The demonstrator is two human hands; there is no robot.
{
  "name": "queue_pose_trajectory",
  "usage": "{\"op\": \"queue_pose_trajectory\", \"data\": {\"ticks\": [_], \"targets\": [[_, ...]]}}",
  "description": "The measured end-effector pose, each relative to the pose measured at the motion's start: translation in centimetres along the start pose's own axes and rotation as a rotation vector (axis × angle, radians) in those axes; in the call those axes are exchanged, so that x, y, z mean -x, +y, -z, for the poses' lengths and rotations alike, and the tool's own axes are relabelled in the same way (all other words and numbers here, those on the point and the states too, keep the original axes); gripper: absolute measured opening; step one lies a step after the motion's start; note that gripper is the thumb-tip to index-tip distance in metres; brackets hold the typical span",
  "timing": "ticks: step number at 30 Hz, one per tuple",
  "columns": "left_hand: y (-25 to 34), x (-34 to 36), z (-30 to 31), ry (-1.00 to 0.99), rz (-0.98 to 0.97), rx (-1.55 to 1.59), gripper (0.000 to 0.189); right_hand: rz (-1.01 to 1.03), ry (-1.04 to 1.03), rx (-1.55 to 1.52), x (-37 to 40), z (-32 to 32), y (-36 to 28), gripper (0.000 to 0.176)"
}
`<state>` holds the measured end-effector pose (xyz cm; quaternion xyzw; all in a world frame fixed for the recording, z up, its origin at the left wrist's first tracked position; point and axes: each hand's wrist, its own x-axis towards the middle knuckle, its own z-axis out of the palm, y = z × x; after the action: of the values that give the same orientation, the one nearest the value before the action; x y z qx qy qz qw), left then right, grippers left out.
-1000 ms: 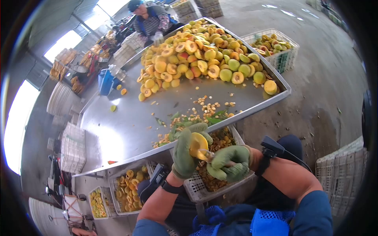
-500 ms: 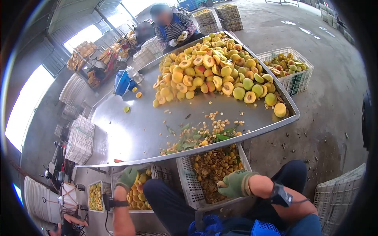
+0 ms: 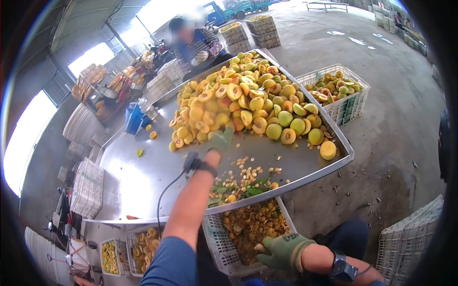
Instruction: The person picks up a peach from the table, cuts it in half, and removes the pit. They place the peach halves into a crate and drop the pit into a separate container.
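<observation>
My left hand (image 3: 221,139), in a green glove, stretches over the metal table (image 3: 157,178) to the near edge of a heap of yellow peaches (image 3: 231,97), many cut in half. Its fingers are smeared by motion, right at the fruit. Low on the right, my right hand (image 3: 282,251), gloved too, is closed over the near edge of a white crate (image 3: 217,248) full of brownish peach scraps (image 3: 248,226). What its curled fingers hold, if anything, I cannot tell. Between my hands and the heap lie scattered pale kernels (image 3: 248,174) and green leaves (image 3: 255,189).
Across the table sits a person (image 3: 193,50) in white gloves. A crate of peaches (image 3: 341,93) stands right of the table. Two fruit crates (image 3: 140,250) (image 3: 112,257) are at lower left, a blue container (image 3: 135,118) is on the table's far left, and stacked crates (image 3: 410,238) stand at lower right.
My left hand has moved from the lower-left peach crate up and across the table to the heap. My right hand stays over the scrap crate. The view has shifted slightly.
</observation>
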<state>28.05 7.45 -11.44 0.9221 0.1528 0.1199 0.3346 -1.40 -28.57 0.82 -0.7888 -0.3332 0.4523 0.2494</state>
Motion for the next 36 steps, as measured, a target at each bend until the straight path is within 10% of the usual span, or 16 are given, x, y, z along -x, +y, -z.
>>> {"op": "queue_pose_trajectory", "data": {"ticks": [6, 9, 13, 16, 20, 29, 36], "targets": [[1.6, -5.4, -7.1, 0.126, 0.297, 0.595, 0.062, -0.039, 0.055, 0.015, 1.3, 0.2, 1.3, 0.045], [2.8, 0.2, -1.6, -0.201, 0.332, 0.829, 0.052, 0.365, 0.417, 0.276, 0.1, -1.9, 5.0, 0.041], [4.1, 9.5, 6.1, -0.455, 0.37, 1.045, 0.054, 0.205, 0.588, -0.463, -0.1, 1.9, 1.5, 0.022], [6.6, 17.0, 11.0, -0.655, 0.112, 1.024, 0.059, 0.343, 0.78, -0.476, -3.6, 2.3, 1.1, 0.019], [7.5, 24.0, 13.3, -0.638, 0.315, 1.231, 0.054, 0.351, 0.883, -0.451, -6.7, 2.1, -0.6, 0.019], [4.7, 29.6, 11.0, -0.273, -0.457, 0.594, 0.047, 0.354, 0.777, -0.223, -9.5, -0.5, -2.3, 0.027], [5.8, 30.7, 10.9, -0.282, -0.07, 0.646, 0.04, 0.273, 0.763, -0.106, -10.0, -1.7, -3.1, 0.029]]}}
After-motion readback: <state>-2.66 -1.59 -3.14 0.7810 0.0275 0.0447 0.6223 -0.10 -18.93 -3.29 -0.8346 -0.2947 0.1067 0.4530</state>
